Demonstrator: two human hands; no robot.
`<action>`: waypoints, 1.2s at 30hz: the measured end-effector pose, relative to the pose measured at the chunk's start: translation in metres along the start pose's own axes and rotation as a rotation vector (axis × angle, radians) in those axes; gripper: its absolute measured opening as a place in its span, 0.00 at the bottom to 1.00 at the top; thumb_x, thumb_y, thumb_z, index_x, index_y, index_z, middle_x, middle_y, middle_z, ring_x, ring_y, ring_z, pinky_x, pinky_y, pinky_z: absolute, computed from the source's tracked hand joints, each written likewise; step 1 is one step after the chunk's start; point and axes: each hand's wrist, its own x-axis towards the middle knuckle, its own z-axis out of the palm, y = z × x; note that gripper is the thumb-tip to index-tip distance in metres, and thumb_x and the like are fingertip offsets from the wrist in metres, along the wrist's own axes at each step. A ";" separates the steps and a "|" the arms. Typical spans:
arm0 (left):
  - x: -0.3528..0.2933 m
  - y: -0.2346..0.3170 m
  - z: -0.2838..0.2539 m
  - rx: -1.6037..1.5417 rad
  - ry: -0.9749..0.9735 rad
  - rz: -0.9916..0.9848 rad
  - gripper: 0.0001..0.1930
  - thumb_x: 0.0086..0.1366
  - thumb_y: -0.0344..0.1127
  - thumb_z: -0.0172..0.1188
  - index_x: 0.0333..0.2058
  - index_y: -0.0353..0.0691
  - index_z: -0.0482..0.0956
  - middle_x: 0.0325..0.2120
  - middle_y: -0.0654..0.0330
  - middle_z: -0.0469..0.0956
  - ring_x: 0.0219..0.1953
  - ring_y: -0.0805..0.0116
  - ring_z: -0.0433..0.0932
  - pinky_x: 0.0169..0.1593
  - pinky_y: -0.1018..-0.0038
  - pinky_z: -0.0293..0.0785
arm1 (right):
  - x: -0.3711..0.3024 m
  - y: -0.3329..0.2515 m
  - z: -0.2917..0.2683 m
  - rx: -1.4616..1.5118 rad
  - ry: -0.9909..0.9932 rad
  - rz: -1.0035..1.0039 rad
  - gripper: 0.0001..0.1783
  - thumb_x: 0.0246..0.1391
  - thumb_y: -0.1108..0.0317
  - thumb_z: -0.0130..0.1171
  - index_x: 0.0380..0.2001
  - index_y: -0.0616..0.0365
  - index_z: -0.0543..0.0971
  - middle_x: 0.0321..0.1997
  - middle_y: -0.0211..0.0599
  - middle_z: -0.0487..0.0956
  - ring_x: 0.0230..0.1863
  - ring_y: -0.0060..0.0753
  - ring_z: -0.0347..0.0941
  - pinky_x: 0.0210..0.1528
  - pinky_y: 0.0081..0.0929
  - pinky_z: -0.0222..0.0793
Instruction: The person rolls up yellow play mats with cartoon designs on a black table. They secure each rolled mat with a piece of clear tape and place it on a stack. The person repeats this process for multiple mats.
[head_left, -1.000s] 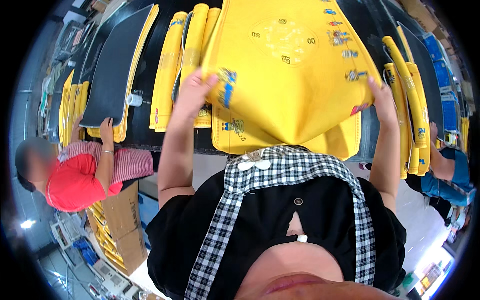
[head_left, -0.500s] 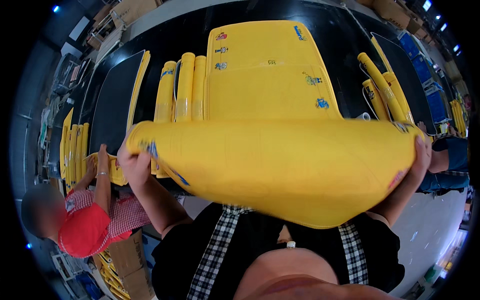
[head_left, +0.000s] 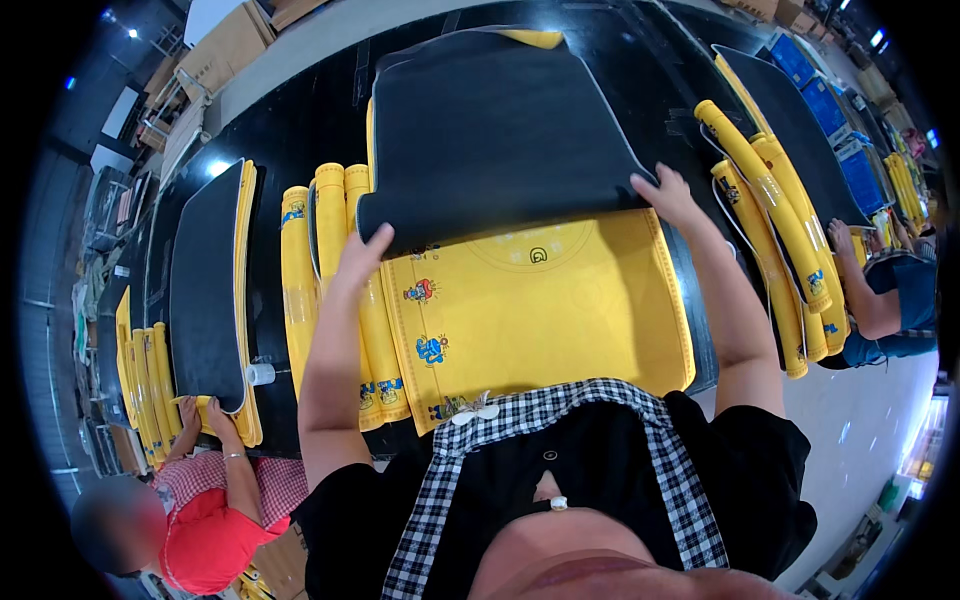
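Note:
A mat with a black backing (head_left: 490, 130) lies back side up over the far part of a yellow mat (head_left: 570, 310) printed with small cartoon figures. Its near edge curls slightly, and a yellow corner shows at the far end. My left hand (head_left: 365, 255) grips the near left corner, thumb on the black face and fingers mostly hidden. At the right edge, my right hand (head_left: 668, 195) holds the near right corner between thumb and fingers.
Yellow rolled mats (head_left: 298, 270) lie on my left, and more rolls (head_left: 765, 190) on my right, on the black table (head_left: 320, 130). A co-worker in red (head_left: 210, 535) handles a black-backed mat (head_left: 205, 280) at left. Another person's hand (head_left: 842, 240) is at right.
The mat that hung yellow side out before my chest now lies farther away, black side up, on the yellow mat. Both my hands have moved forward and inward with it.

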 end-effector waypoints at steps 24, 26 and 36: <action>-0.155 -0.055 0.043 0.849 0.278 0.044 0.31 0.63 0.39 0.70 0.60 0.34 0.67 0.41 0.47 0.75 0.42 0.50 0.79 0.49 0.60 0.76 | -0.121 0.025 0.017 -0.076 0.190 -0.064 0.30 0.55 0.56 0.70 0.60 0.47 0.74 0.61 0.50 0.76 0.64 0.53 0.71 0.64 0.46 0.66; -0.180 -0.021 0.074 0.984 0.451 0.431 0.33 0.57 0.41 0.73 0.59 0.39 0.73 0.51 0.48 0.71 0.55 0.45 0.69 0.57 0.54 0.67 | -0.156 0.011 0.022 -0.336 0.443 -0.215 0.30 0.54 0.55 0.71 0.58 0.46 0.76 0.65 0.46 0.72 0.68 0.51 0.66 0.67 0.49 0.61; -0.174 -0.022 0.158 0.742 0.096 0.856 0.12 0.59 0.35 0.69 0.43 0.46 0.85 0.45 0.59 0.80 0.51 0.55 0.76 0.54 0.59 0.73 | -0.184 -0.015 0.074 -0.012 0.119 -0.898 0.12 0.51 0.62 0.70 0.40 0.46 0.84 0.53 0.32 0.79 0.61 0.45 0.71 0.63 0.43 0.67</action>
